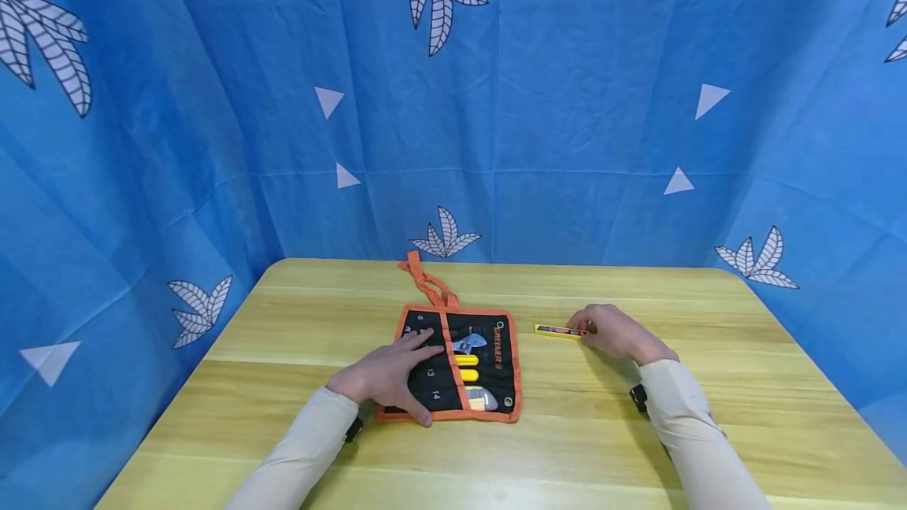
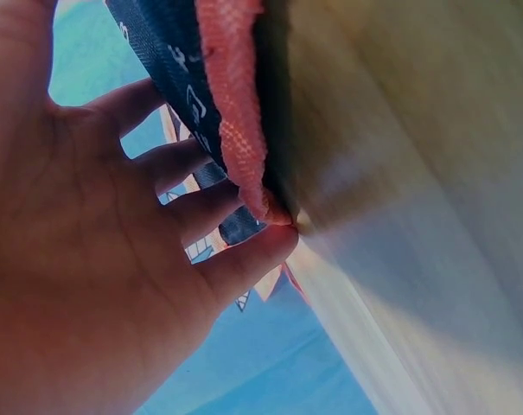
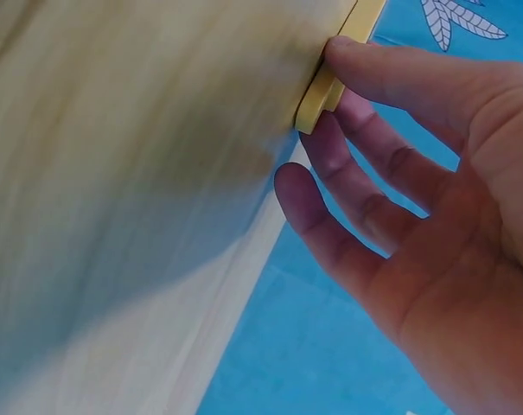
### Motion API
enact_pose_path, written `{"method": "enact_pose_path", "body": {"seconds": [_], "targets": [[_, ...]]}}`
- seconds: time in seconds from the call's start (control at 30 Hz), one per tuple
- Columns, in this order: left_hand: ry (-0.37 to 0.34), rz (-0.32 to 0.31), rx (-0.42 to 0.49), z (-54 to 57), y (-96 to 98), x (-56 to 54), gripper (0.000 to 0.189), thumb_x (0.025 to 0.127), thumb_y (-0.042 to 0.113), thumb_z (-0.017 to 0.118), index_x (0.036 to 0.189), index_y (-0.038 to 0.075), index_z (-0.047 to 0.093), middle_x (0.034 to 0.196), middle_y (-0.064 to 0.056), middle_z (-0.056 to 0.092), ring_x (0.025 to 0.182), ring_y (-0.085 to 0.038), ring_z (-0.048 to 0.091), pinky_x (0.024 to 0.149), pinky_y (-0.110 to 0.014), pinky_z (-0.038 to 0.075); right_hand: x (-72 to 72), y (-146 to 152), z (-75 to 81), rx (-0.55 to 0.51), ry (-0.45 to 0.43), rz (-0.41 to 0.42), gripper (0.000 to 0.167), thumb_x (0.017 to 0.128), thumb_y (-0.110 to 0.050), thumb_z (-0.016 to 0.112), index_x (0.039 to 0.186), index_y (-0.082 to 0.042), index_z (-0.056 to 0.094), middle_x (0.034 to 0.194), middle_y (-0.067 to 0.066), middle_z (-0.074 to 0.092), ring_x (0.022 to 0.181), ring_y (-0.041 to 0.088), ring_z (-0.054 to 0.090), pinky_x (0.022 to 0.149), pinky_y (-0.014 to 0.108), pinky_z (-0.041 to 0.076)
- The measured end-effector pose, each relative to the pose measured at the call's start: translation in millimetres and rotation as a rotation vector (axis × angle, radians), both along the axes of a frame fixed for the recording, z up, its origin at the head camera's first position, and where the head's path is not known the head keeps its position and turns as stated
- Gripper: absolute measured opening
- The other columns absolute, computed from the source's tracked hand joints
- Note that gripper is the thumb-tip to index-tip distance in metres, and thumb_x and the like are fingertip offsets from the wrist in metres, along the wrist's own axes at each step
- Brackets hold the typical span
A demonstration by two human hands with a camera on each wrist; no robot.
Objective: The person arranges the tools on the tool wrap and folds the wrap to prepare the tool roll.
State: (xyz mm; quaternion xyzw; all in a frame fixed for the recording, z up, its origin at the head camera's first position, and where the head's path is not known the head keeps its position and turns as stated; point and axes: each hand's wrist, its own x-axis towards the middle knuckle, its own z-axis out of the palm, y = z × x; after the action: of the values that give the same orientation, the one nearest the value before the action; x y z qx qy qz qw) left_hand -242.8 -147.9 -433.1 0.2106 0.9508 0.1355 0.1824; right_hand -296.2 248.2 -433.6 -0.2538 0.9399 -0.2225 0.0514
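A black tool roll pouch [image 1: 501, 372] with orange trim lies spread on the table. My left hand [image 1: 386, 372] rests on its left part, fingers spread over the numbered pockets. In the left wrist view, the fingers of that hand touch the pouch's orange edge [image 2: 231, 104]. An adjustable wrench head [image 1: 469, 342], yellow handles [image 1: 468, 375] and a clear-and-yellow tool end [image 1: 482, 398] show in the pockets; their lower parts are hidden. Right of the pouch, my right hand [image 1: 616, 333] pinches the near end of a slim yellow case [image 1: 556, 331] with a dark label, at the tabletop.
An orange tie strap [image 1: 431, 286] trails from the pouch toward the back edge of the wooden table [image 1: 538, 463]. Behind and at both sides hangs a blue curtain [image 1: 567, 101] with leaf prints.
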Motion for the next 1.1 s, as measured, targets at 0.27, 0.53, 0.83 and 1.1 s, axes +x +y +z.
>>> {"method": "enact_pose_path", "body": {"seconds": [0.27, 0.53, 0.83, 1.1], "targets": [[0.000, 0.004, 0.004, -0.8, 0.1, 0.4, 0.109, 0.064, 0.058, 0.093, 0.157, 0.030, 0.042, 0.171, 0.002, 0.021, 0.158, -0.028, 0.018, 0.120, -0.059, 0.030, -0.4, 0, -1.4, 0.008, 0.027, 0.029, 0.023, 0.088, 0.006, 0.072, 0.111, -0.001, 0.075, 0.096, 0.004, 0.070, 0.086, 0.017, 0.061, 0.073, 0.036, 0.052], [-0.002, 0.005, 0.009, -0.1, 0.0, 0.6, 0.109, 0.065, 0.058, 0.092, 0.157, 0.029, 0.042, 0.171, 0.002, 0.021, 0.158, -0.028, 0.018, 0.120, -0.060, 0.030, -1.9, 0, 0.4, 0.017, 0.110, 0.068, 0.024, 0.088, 0.008, 0.070, 0.110, -0.001, 0.075, 0.092, 0.004, 0.068, 0.083, 0.018, 0.062, 0.072, 0.036, 0.053], [0.001, 0.002, 0.009, 0.7, 0.2, -0.2, 0.109, 0.065, 0.058, 0.092, 0.157, 0.029, 0.042, 0.171, 0.001, 0.021, 0.158, -0.029, 0.018, 0.120, -0.060, 0.030, -5.1, -5, 6.1, 0.016, 0.126, 0.045, 0.025, 0.091, 0.007, 0.069, 0.113, -0.003, 0.075, 0.095, 0.004, 0.068, 0.087, 0.019, 0.065, 0.075, 0.038, 0.056], [-0.014, 0.009, 0.006, 4.4, 0.7, 1.5, 0.110, 0.065, 0.059, 0.092, 0.158, 0.029, 0.041, 0.171, 0.001, 0.020, 0.158, -0.029, 0.017, 0.120, -0.061, 0.029, -6.3, -19, 10.4, 0.012, 0.138, 0.056, 0.023, 0.093, 0.005, 0.069, 0.114, -0.003, 0.074, 0.098, 0.005, 0.069, 0.092, 0.024, 0.067, 0.080, 0.042, 0.058]]}}
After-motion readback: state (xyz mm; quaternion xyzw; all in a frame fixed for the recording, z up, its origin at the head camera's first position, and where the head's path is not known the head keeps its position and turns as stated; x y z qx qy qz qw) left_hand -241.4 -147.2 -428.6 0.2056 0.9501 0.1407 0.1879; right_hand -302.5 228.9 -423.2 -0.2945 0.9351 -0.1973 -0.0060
